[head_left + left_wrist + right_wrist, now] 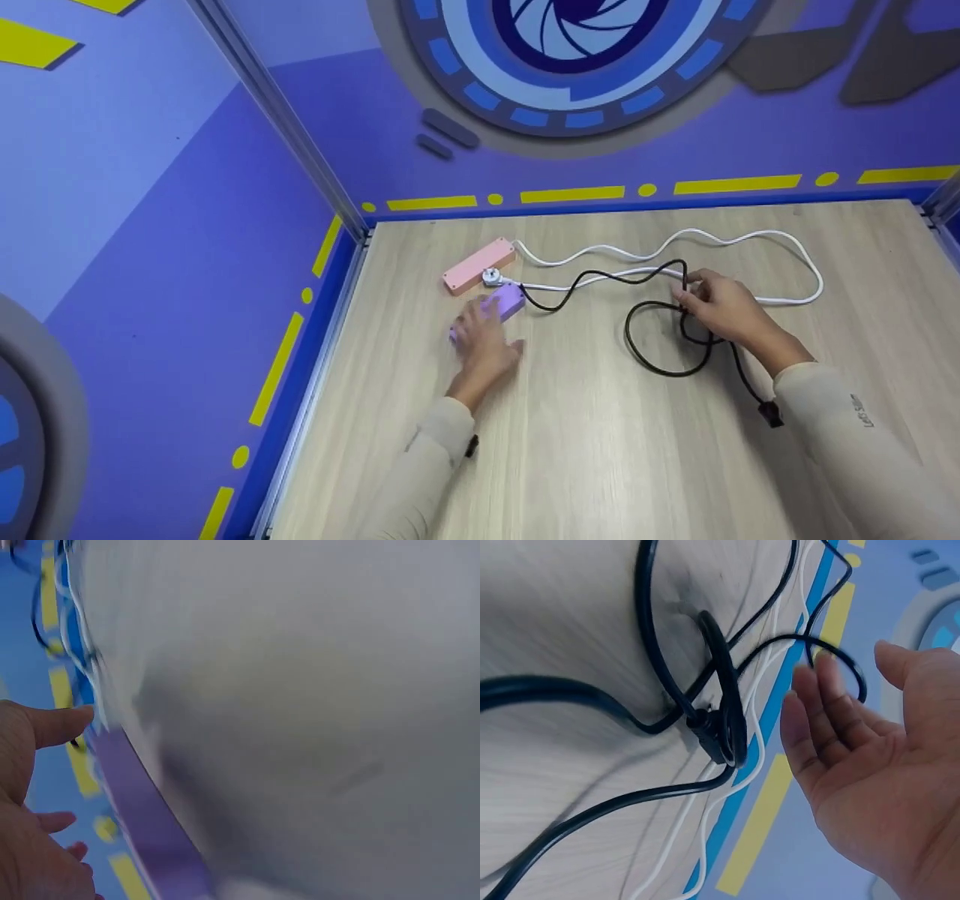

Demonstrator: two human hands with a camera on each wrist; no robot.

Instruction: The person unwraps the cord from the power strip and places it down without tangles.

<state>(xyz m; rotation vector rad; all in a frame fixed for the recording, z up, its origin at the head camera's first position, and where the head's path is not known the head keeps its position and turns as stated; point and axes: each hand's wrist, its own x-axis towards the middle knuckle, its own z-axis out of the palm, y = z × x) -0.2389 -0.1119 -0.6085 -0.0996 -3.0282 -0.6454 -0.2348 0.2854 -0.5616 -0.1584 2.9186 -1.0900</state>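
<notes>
In the head view, my left hand [484, 337] lies over a purple power strip [507, 301], its fingers across the top and its thumb held away. The left wrist view shows the strip's purple side [150, 817] beside that hand. A black cable [630, 337] runs right from the strip into tangled loops. My right hand [724, 304] pinches this cable near the loops, thumb and forefinger on either side. Seen from the right wrist, the lifted cable [836, 649] passes behind the bent fingers; the grip point is hidden. The cable's black plug [770, 414] is at the near right.
Behind the purple strip lies a pink power strip [480, 266]. Its white cable [814, 266] loops far to the right and back to a white plug [492, 277] beside the strips. Blue-purple panels [300, 247] border the wooden table [585, 450] at left and back.
</notes>
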